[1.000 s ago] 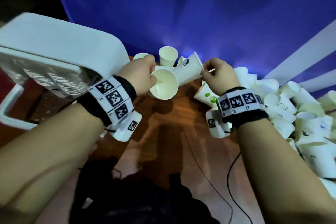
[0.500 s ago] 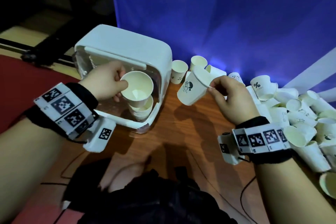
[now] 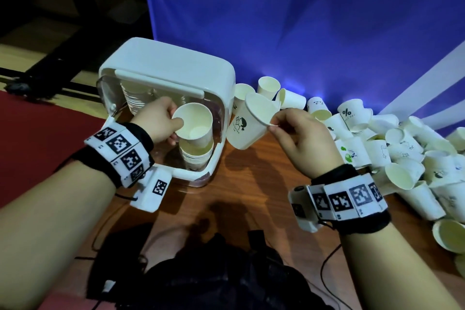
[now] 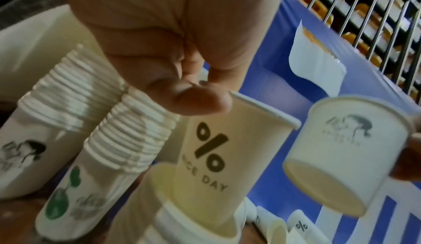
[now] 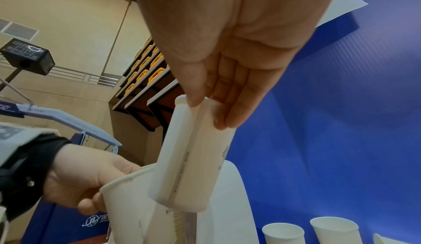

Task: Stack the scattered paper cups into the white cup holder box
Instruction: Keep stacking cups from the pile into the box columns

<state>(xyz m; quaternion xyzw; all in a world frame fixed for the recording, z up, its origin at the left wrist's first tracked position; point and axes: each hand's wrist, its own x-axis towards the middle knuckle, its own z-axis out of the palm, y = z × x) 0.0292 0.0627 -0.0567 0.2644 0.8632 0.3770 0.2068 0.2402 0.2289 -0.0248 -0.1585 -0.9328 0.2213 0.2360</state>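
Note:
The white cup holder box (image 3: 173, 68) stands at the back left of the wooden table, with stacks of cups inside. My left hand (image 3: 161, 118) pinches the rim of a "%" paper cup (image 3: 195, 122) (image 4: 218, 150), its base entering the front stack (image 3: 196, 153) (image 4: 196, 224). Two taller stacks (image 4: 127, 136) stand behind it. My right hand (image 3: 297, 133) (image 5: 218, 93) pinches the rim of a second cup (image 3: 249, 123) (image 5: 193, 154) with a black drawing, tilted, just right of the box.
A large heap of loose paper cups (image 3: 402, 148) covers the table's right side, with a few (image 3: 268, 87) upright by the blue backdrop (image 3: 302, 20). A black bag (image 3: 214, 272) and cables (image 3: 324, 267) lie at the near edge. Bare wood (image 3: 251, 189) shows between my arms.
Both hands carried their cups from the heap left to the box. The left cup has come down onto the front stack, and the right cup waits beside the box.

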